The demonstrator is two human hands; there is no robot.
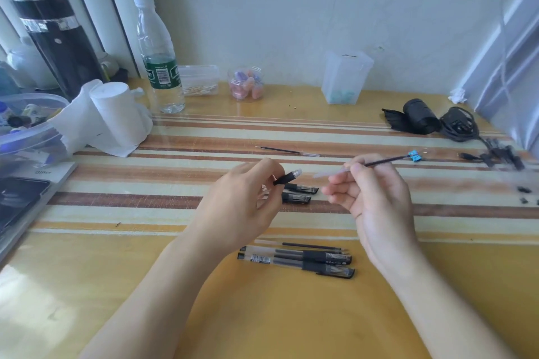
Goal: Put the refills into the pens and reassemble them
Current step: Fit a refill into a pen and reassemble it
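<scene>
The table [291, 315] is giving both forearms open room in the middle; clutter is crowding only its left side and far right corner, and the near edge is lying out of frame. The left hand [239, 207] is gripping a pen barrel [287, 177], open end pointing right. The right hand [376, 198] is pinching a refill [379, 162] between thumb and forefinger, its blurred clear tail aiming at that opening, just apart from it. Doing this well is meaning lining both on 1 axis and sliding gently. 2 finished pens [294, 261] are lying nearer the body, 2 caps [300, 189] below the hands, a spare refill [287, 151] beyond. The blue bit [414, 155] by the refill's tip is possibly a clip.
</scene>
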